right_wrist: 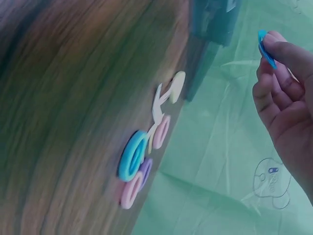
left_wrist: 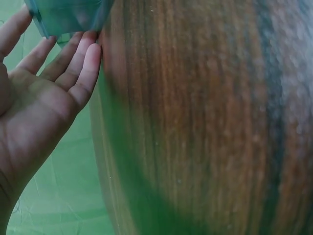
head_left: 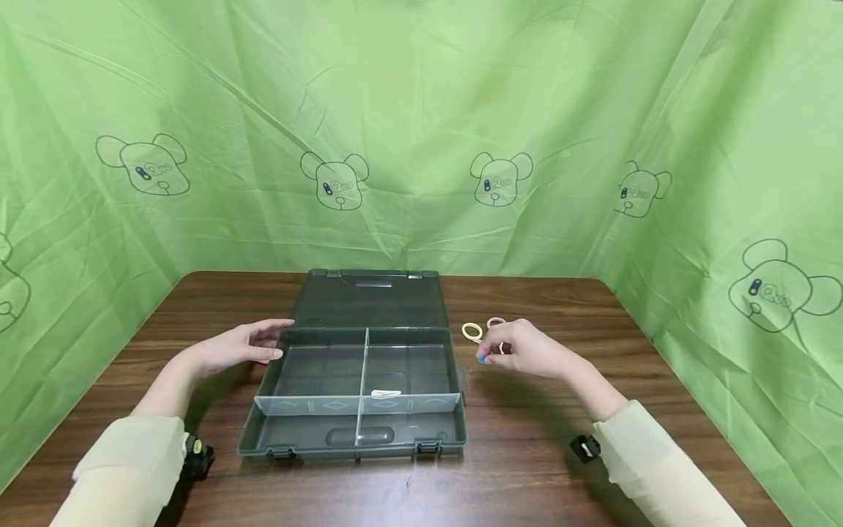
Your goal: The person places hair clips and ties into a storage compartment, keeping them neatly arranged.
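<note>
Your right hand (head_left: 527,350) pinches a small blue ring (right_wrist: 266,49) between thumb and fingers (right_wrist: 274,90), held above the counter (head_left: 560,454) just right of the open box (head_left: 358,380). Your left hand (head_left: 240,345) lies flat and released, its fingertips (left_wrist: 88,54) touching the box's left wall.

By my reading you are early in the sorting: only one pale ring (head_left: 386,394) lies in the box, in the right-hand half near the front, and the left half looks bare. A loose pile of rings (right_wrist: 146,156) is still on the counter beside the box, yellow, pink, blue and purple among them.

From the head view your right hand covers most of that pile; only a yellow ring (head_left: 471,331) and a pink one (head_left: 495,322) show. The wrist views are blurred, so you cannot count the pile exactly, and the pale ring's true colour is hard to make out through the tinted plastic.
</note>
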Motion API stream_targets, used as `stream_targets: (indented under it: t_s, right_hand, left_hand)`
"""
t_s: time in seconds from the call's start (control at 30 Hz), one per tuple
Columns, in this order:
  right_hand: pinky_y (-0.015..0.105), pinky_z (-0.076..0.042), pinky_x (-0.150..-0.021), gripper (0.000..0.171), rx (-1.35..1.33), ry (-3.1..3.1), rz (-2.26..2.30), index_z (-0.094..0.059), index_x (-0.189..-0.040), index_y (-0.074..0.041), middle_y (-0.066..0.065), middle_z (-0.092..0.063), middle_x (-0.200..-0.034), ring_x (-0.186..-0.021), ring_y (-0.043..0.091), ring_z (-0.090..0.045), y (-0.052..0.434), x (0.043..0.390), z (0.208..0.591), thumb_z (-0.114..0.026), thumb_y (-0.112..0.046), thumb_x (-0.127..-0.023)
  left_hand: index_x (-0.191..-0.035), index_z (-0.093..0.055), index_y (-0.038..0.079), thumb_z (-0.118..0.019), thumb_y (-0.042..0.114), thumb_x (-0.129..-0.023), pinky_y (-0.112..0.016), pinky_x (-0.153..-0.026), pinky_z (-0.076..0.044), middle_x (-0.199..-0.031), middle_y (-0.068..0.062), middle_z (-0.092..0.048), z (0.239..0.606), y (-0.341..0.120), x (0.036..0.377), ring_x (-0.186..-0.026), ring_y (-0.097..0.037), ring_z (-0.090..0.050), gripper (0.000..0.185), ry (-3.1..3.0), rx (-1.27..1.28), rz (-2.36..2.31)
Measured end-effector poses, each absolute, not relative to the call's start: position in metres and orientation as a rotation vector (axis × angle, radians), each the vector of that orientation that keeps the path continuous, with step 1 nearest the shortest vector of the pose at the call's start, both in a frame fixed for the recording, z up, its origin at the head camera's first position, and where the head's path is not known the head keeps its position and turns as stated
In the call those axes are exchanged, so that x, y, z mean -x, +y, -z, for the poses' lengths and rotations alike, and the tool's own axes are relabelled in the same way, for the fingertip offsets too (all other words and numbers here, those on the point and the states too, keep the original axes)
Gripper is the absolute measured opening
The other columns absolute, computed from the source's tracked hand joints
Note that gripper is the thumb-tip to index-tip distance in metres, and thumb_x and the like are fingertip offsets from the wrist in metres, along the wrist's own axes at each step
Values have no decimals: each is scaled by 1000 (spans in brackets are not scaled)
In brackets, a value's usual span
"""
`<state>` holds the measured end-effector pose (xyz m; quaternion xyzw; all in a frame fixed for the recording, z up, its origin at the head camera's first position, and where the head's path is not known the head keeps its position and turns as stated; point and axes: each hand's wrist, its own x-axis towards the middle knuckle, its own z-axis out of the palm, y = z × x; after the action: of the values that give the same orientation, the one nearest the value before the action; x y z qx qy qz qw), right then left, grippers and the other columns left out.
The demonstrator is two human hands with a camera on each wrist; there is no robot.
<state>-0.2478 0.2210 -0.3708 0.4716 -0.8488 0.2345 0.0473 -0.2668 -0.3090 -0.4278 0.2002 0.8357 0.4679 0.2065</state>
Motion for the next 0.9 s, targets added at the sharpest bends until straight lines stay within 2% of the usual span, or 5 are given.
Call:
stream_targets:
  t_s: [0.2, 0.47, 0.63, 0.9]
  right_hand:
    - [19, -44, -53, 12, -1368, -2589, -755, -70, -84, -22, -14, -58, -76, -62, 2, -50, 208, 243, 365, -72, -10, -82]
    - [19, -44, -54, 11, -1296, -2576, -882, -71, -86, -20, -15, -62, -80, -61, 1, -50, 187, 239, 360, -70, -9, -83]
    - [22, -43, -54, 10, -1256, -2574, -993, -73, -87, -21, -16, -64, -80, -60, 2, -49, 170, 236, 357, -71, -11, -83]
    - [21, -45, -56, 12, -1255, -2591, -1167, -73, -88, -21, -14, -65, -80, -62, 3, -52, 149, 235, 363, -70, -10, -84]
  left_hand:
    - [-149, -24, 7, -54, 24, -97, -27, -86, -50, -148, -30, -23, 431, -309, 268, -125, -42, -42, 62, 2321, -552, -1344]
    - [-149, -24, 8, -58, 22, -94, -31, -86, -50, -142, -30, -33, 431, -308, 270, -121, -38, -47, 66, 2353, -544, -1351]
    - [-149, -22, 4, -60, 19, -93, -29, -86, -50, -141, -32, -35, 430, -309, 272, -116, -34, -52, 69, 2358, -546, -1358]
    - [-150, -18, 4, -60, 16, -92, -28, -85, -50, -143, -34, -30, 430, -311, 276, -119, -38, -49, 73, 2318, -535, -1382]
